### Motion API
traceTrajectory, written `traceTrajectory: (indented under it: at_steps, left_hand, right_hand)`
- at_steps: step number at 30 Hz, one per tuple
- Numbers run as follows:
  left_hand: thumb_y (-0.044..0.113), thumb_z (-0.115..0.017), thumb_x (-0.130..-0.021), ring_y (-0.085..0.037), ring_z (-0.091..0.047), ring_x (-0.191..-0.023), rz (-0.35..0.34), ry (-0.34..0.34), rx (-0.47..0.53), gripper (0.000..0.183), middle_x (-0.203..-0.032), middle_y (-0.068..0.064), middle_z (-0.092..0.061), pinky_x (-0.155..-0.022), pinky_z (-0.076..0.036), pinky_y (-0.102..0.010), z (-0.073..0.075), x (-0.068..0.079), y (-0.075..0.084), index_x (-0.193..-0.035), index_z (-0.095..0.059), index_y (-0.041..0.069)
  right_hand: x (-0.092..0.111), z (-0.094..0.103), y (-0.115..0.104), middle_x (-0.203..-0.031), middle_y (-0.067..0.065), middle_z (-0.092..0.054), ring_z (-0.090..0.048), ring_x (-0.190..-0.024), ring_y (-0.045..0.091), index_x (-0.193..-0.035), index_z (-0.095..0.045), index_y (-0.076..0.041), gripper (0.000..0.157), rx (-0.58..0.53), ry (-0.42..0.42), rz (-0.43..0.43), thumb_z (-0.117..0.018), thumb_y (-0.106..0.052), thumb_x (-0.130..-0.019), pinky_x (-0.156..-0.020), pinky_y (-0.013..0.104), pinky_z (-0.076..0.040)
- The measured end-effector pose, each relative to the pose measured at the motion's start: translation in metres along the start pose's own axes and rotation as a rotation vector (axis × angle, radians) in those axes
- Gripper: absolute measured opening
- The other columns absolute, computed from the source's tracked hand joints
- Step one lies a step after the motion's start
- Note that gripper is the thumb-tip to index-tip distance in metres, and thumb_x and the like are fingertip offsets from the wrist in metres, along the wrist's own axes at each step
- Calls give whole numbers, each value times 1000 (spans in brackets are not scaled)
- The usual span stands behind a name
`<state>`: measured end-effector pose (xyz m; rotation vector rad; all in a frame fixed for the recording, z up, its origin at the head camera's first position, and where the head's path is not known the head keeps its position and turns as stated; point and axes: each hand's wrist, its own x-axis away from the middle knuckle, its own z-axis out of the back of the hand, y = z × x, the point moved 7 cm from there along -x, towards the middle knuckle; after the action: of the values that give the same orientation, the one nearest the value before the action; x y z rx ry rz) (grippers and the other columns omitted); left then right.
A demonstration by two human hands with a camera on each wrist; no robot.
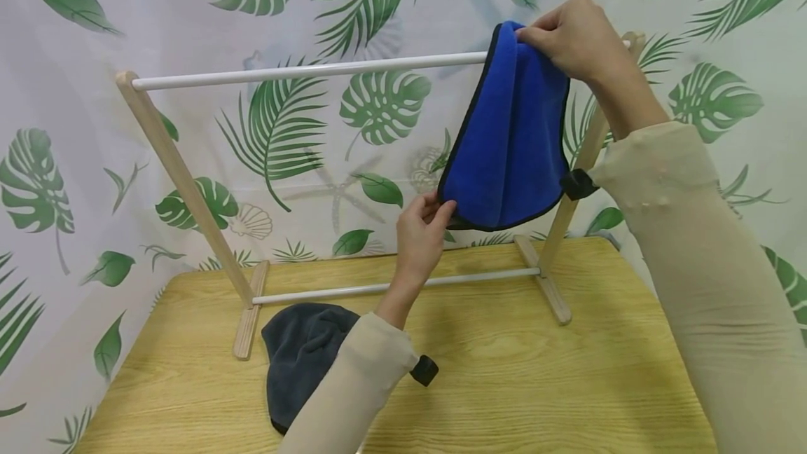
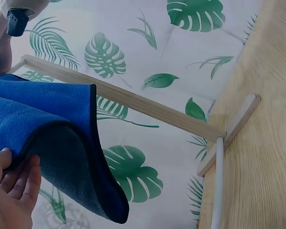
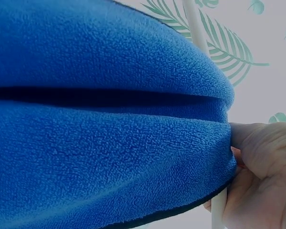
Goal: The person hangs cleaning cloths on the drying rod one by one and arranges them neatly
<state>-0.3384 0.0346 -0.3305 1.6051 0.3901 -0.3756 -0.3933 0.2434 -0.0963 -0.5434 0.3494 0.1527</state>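
Observation:
A blue towel (image 1: 504,139) with black edging hangs in front of the white top rod (image 1: 302,71) of a wooden rack, near its right end. My right hand (image 1: 576,40) pinches the towel's top at the rod. At the lower left corner, my left hand (image 1: 422,233) grips the edge between thumb and fingers. The left wrist view shows the towel's dark grey underside (image 2: 62,152) near that hand. In the right wrist view, a deep fold runs through the blue cloth (image 3: 109,157) to the right thumb (image 3: 243,136).
A dark grey cloth (image 1: 305,356) lies crumpled on the wooden table (image 1: 504,384), partly behind my left forearm. The rack has slanted wooden posts (image 1: 189,191), flat feet (image 1: 545,282) and a lower white rod (image 1: 340,293). A leaf-patterned sheet (image 1: 302,230) covers the wall behind.

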Motion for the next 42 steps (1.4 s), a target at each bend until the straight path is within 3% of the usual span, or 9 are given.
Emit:
traceTrajectory:
  at_steps: [4,10,15,19,27,34,38,42]
  left_hand:
    - [1,-69,-99,-34,-74,-89,-35,32,36,15,-102,-24,-73,-77,-61,-36,11,4,9,-109,-66,-10]
    - [2,-68,-99,-29,-72,-87,-73,71,56,16,-101,-21,-71,-78,-61,-41,33,10,33,-112,-67,-9]
    - [0,-68,-98,-18,-70,-81,-130,115,59,16,-97,-20,-70,-74,-59,-28,51,10,57,-109,-66,-11]
    - [0,-70,-97,-12,-68,-79,-189,145,42,15,-94,-18,-70,-72,-56,-21,69,6,77,-107,-68,-11]
    - [1,-70,-98,-11,-69,-79,-290,173,-22,16,-94,-14,-71,-71,-55,-20,107,-14,122,-109,-70,-10]
    - [0,-71,-96,-10,-68,-77,-388,201,-103,16,-94,-14,-73,-71,-53,-21,127,-39,154,-108,-72,-11]
    - [0,-71,-96,-10,-66,-75,-409,207,-155,16,-94,-14,-73,-70,-51,-21,135,-53,169,-109,-73,-10]
    - [3,-72,-97,-9,-64,-76,-371,221,-214,19,-96,-15,-73,-73,-51,-21,141,-69,181,-111,-74,-9]
  right_hand:
    - [0,-1,-2,-122,23,-63,-57,-88,17,-134,-66,4,50,1,0,12,-49,-36,-109,-71,17,-43]
    - [0,-1,-3,-119,22,-63,-56,-85,16,-134,-66,3,50,13,5,22,-48,-36,-110,-71,19,-42]
    - [1,0,0,-109,19,-64,-55,-78,12,-132,-68,3,50,8,11,27,-49,-37,-109,-68,19,-42]
    - [1,1,-1,-112,21,-64,-54,-82,14,-130,-69,3,50,27,22,46,-50,-38,-109,-68,20,-41]
    - [2,0,-1,-120,21,-64,-53,-91,17,-129,-70,3,52,8,22,32,-54,-41,-107,-73,23,-41]
    - [2,0,-1,-115,19,-65,-53,-88,16,-130,-70,3,51,-1,23,29,-54,-40,-108,-71,20,-42]
    - [3,0,-1,-112,19,-66,-54,-85,15,-130,-70,3,50,3,22,33,-53,-39,-108,-69,18,-42]
    - [3,0,-1,-105,16,-66,-55,-80,14,-129,-70,2,50,5,24,29,-53,-40,-108,-66,18,-42]
